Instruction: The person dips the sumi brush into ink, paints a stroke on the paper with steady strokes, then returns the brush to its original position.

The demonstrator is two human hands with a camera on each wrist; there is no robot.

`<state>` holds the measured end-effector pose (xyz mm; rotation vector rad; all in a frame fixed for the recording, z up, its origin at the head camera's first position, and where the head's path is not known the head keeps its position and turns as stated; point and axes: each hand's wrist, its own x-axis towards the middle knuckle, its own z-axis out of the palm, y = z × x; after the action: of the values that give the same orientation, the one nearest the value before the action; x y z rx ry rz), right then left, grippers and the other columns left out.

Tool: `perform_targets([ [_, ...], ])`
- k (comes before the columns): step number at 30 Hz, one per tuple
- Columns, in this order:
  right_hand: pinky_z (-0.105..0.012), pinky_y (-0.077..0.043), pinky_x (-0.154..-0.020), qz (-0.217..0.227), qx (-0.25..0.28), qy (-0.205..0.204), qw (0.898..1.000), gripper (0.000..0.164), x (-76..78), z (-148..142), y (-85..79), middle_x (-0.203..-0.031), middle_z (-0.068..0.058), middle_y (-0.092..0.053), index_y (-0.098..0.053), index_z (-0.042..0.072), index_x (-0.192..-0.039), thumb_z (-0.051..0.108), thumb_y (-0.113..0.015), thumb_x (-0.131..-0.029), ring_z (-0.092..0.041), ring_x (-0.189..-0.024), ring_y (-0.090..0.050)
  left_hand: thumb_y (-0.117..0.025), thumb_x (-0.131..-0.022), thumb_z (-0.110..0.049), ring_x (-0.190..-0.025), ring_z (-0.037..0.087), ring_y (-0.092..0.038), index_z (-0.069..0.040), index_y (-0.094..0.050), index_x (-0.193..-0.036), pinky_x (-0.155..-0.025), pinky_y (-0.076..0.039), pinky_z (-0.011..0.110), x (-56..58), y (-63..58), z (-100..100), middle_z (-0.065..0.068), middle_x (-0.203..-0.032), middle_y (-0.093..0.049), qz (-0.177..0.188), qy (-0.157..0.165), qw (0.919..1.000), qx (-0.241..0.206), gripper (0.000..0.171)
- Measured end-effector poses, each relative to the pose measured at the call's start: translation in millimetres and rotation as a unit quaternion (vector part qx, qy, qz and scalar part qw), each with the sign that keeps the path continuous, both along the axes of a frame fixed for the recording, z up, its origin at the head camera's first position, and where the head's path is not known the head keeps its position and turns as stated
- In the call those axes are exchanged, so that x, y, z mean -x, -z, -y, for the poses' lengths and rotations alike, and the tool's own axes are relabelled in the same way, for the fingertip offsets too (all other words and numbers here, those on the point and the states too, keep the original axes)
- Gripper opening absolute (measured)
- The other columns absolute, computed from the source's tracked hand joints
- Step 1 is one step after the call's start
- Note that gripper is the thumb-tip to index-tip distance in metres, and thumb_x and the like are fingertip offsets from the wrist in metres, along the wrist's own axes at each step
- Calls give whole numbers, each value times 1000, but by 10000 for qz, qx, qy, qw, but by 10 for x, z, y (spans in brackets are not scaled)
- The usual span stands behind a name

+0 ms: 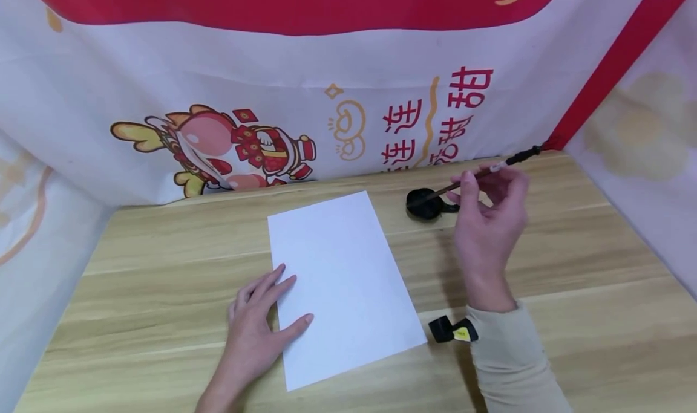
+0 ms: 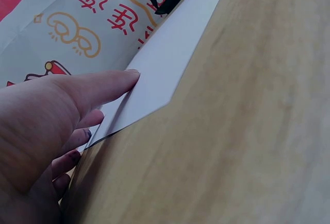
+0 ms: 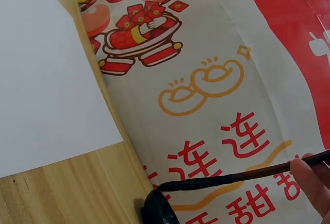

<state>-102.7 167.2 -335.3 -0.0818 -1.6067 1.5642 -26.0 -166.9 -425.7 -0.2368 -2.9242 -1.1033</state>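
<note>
A blank white sheet of paper (image 1: 348,292) lies slightly slanted on the table. My left hand (image 1: 255,328) rests on its left edge, thumb and fingers spread over the paper; the left wrist view shows the thumb (image 2: 103,87) stretched across the sheet. My right hand (image 1: 490,219) pinches a writing brush (image 1: 449,188) by its brown handle. The brush slants down to the left, its tip at a small black ink dish (image 1: 416,208) right of the paper's top. In the right wrist view the dark bristles (image 3: 191,184) meet the dish's rim (image 3: 155,203).
The wood-grain table (image 1: 163,268) ends at a white and red printed cloth (image 1: 359,56) hanging along its back. More pale cloth hangs at the left and right sides. A black strap piece with a yellow label (image 1: 461,333) sits at my right sleeve.
</note>
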Motion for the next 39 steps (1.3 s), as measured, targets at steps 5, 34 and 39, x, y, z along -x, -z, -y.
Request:
perform_targets([
  [5, -27, -65, -78, 76, -311, 199, 9993, 20, -9, 11, -15, -107, 1, -68, -58, 1, -121, 10, -68, -105, -28, -99, -76, -89, -88, -44, -151, 35, -35, -23, -64, -151, -116, -21, 62, 5, 0, 10, -2, -172, -44, -57, 13, 10000, -26, 71],
  [34, -25, -64, -80, 366, -675, 77, 9970, 19, -29, 59, -4, -105, 11, -66, -57, -1, -121, 7, -65, -106, -17, -98, -75, -90, -86, -45, -152, 32, -35, -25, -66, -149, -114, -21, 63, -28, 6, 16, -4, -170, -47, -155, -8, 9999, -54, 70],
  [39, -25, -64, -80, 238, -421, 128, 9987, 19, -42, 66, -38, -108, 6, -67, -58, 5, -121, 9, -67, -106, -18, -100, -75, -89, -87, -46, -152, 32, -35, -26, -65, -149, -114, -21, 62, -34, 14, 17, -5, -171, -46, -125, -16, 9999, -45, 69],
])
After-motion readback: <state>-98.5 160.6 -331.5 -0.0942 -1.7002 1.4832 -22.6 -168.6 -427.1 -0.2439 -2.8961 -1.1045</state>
